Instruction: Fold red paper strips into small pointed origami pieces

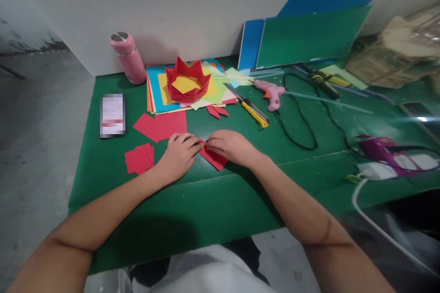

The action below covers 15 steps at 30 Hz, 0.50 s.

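Both of my hands meet over a small piece of red paper point(215, 159) on the green table, its near corner pointing toward me. My left hand point(179, 155) pinches the paper's far left edge with its fingertips. From the other side, my right hand point(232, 145) presses and grips the same edge, its fingers closed. Just beyond my left hand lie larger red paper sheets point(171, 124). Small red paper squares point(140, 159) sit in a loose pile to the left. Farther back, a folded red paper ring with pointed tips point(188, 94) rests on stacked coloured paper point(154, 96).
A pink bottle point(129, 59) stands at the back left, above a pixelated pack point(112, 116). A yellow utility knife point(252, 111) and a corded pink glue gun point(271, 94) lie right of the paper. Farther right are a purple power strip point(381, 149) and a white plug point(376, 170).
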Each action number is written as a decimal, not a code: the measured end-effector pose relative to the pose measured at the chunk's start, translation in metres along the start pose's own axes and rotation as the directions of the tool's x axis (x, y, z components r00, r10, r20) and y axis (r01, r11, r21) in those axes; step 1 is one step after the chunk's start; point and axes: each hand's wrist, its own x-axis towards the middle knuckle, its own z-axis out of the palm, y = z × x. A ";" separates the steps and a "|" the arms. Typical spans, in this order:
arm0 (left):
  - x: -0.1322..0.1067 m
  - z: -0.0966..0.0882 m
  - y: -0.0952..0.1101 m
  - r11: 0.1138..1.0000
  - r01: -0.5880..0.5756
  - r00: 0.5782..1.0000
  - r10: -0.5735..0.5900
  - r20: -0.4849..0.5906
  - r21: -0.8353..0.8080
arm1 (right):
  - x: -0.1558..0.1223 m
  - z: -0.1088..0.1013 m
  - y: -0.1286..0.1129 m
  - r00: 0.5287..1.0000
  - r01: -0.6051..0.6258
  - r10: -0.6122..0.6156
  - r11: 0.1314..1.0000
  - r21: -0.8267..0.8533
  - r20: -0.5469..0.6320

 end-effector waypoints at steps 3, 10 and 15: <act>0.000 0.000 0.001 1.000 0.007 1.000 -0.007 0.002 0.000 | -0.001 0.001 0.001 1.000 0.010 -0.010 1.000 0.011 -0.014; 0.001 -0.001 0.001 1.000 0.007 1.000 -0.007 -0.001 0.003 | -0.001 0.001 0.001 0.999 0.021 -0.020 1.000 0.024 -0.026; 0.003 -0.001 0.002 1.000 0.030 1.000 -0.030 -0.002 0.009 | -0.001 0.000 0.001 1.000 -0.004 0.004 0.999 0.048 -0.015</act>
